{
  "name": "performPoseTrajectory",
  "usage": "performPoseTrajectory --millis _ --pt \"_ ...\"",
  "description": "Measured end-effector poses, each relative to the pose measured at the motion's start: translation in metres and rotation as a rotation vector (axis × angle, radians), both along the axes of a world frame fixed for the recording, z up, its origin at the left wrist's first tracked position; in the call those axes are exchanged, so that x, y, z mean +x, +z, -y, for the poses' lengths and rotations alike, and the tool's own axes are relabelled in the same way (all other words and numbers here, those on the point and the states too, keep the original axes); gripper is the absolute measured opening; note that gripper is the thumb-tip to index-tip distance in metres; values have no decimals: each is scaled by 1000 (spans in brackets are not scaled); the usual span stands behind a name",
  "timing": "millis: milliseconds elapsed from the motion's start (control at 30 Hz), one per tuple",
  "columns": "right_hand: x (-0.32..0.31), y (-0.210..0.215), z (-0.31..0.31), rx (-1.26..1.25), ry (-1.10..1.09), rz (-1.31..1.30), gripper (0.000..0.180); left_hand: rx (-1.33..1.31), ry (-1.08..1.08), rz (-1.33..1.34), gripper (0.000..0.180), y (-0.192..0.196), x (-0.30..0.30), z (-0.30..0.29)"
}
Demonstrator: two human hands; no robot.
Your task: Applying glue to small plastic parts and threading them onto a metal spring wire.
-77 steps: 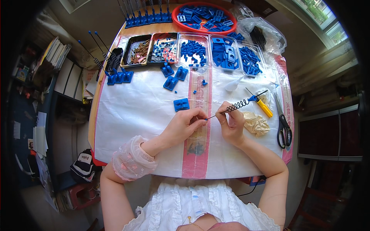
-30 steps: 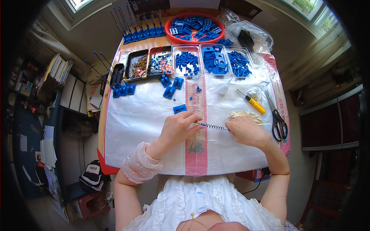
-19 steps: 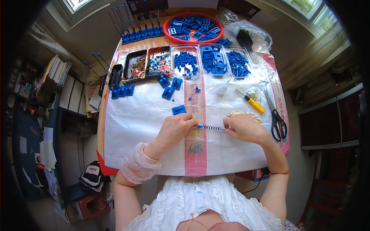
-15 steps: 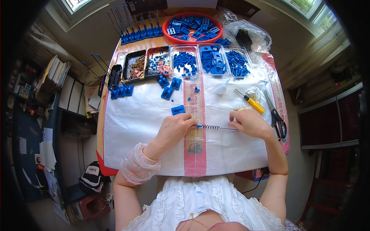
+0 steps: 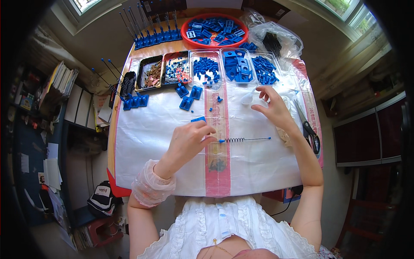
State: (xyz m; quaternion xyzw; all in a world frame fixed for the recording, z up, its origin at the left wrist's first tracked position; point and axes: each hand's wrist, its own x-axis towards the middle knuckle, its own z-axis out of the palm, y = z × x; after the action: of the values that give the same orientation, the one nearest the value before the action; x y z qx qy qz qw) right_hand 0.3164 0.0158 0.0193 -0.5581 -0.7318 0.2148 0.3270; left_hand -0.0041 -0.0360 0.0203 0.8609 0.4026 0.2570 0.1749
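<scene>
Paralleling the table's [image 5: 111, 149] near edge, the coiled rod [image 5: 235, 140] lies right of the nearer left hand [image 5: 188, 138], fingers slightly parted, hold unclear; the right hand [image 5: 278, 111] gapes empty.

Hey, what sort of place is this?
Probably a room in a home, used for handwork: the curtain and backpack look domestic, while small blue parts lie sorted on a sheet-covered table.
</scene>
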Motion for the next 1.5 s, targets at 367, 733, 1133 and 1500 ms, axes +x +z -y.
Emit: performPoseTrajectory --millis 367,733,1133,1500 --pt "-7 -25 -23 -9 -11 -108 29 -368 336 -56 42 9 -47 -27" --pt "-9 1 27 -234 146 -703 20 -440 346 -17 34 -11 -32 -31" --pt "-18 -28 35 -488 150 -1153 25 -499 305 117 37 -19 -36 -39" --pt "-31 -26 46 -553 3 -1017 21 -520 294 120 38 -19 -37 -40"
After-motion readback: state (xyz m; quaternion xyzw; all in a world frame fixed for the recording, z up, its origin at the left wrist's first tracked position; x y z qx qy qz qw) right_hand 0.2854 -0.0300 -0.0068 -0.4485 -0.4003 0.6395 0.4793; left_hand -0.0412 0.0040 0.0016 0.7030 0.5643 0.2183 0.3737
